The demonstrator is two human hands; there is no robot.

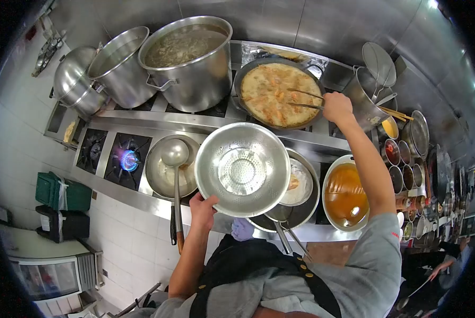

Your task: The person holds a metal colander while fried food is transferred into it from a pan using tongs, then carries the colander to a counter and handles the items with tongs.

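Observation:
My left hand [202, 209] grips the rim of a steel colander [208, 169] with small holes in its base. The colander is held up over the front of the stove, tilted towards me, with nothing in it. At the back, my right hand [337, 107] is closed around metal tongs [309, 105]. Their tips reach into a wok [241, 79] of bubbling pale oil, where orange-brown pieces [274, 79] float. Below the colander, partly hidden, sits a pan [314, 185] with a strainer and a bowl of white powder [301, 183].
Two large stockpots [205, 79] [123, 85] stand at the back left. A burner flame [129, 160] burns openly at the left. Beside it a ladle [175, 153] lies across a pan [155, 175]. On the right are a basin of amber liquid [346, 188] and sauce containers [391, 151]. Another person [449, 265] works far right.

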